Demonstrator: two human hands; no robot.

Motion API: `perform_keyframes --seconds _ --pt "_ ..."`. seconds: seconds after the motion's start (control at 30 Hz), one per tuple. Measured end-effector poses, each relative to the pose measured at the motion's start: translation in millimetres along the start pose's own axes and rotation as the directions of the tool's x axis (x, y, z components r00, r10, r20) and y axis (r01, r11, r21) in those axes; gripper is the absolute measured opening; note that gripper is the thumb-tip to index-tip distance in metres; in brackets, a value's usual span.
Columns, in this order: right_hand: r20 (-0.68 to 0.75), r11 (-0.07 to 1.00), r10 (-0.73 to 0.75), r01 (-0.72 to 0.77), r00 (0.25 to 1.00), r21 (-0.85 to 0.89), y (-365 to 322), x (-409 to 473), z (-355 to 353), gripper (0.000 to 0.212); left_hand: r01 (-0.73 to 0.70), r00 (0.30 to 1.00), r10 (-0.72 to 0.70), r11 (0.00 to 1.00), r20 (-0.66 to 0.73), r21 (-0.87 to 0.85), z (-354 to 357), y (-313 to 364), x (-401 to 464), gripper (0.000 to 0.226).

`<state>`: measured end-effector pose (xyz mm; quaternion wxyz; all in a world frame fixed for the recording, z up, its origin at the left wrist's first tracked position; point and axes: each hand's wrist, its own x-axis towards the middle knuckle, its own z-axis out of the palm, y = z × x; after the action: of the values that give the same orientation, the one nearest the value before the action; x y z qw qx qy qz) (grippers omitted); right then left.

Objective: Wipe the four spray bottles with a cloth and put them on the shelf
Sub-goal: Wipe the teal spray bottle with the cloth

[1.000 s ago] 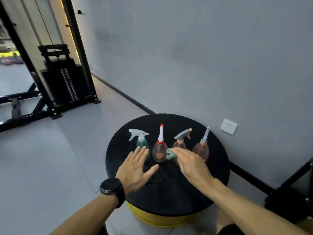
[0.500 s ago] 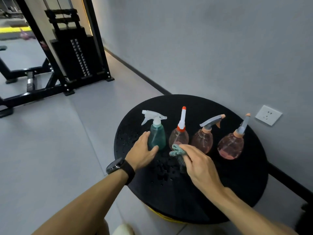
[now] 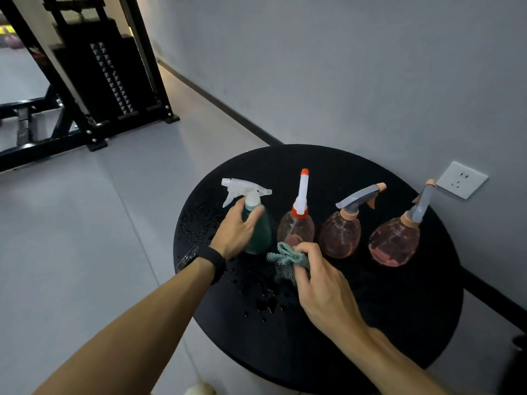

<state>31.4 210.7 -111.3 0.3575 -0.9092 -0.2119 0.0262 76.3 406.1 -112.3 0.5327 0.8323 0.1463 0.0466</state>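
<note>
Four spray bottles stand in a row on a round black table (image 3: 399, 309). The leftmost is a green bottle (image 3: 261, 232) with a white trigger head; my left hand (image 3: 236, 232) grips its body, thumb on the near side. To its right stand a pink bottle with a red and white nozzle (image 3: 296, 228), a pink bottle with a grey trigger (image 3: 340, 235) and a second grey-topped pink bottle (image 3: 395, 242). My right hand (image 3: 319, 283) pinches a bunched teal cloth (image 3: 286, 259) just in front of the red-nozzle bottle.
Water drops (image 3: 265, 300) lie on the table's left and near part. A grey wall with a white socket (image 3: 462, 180) runs close behind the table. A black weight machine (image 3: 94, 81) stands on the grey floor at the far left. No shelf is in view.
My left hand went from flat on the table to gripping the green bottle's body. My right hand stays with the cloth near the red-nozzle bottle. The camera came closer and tilted down.
</note>
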Motion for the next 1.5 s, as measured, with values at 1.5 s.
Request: perform_keyframes --seconds 1.5 --pt "-0.008 0.946 -0.313 0.311 0.950 -0.095 -58.4 57.8 35.2 0.060 0.343 0.939 -0.159 0.404 0.304 -0.848 -15.1 7.0 -37.2 0.043"
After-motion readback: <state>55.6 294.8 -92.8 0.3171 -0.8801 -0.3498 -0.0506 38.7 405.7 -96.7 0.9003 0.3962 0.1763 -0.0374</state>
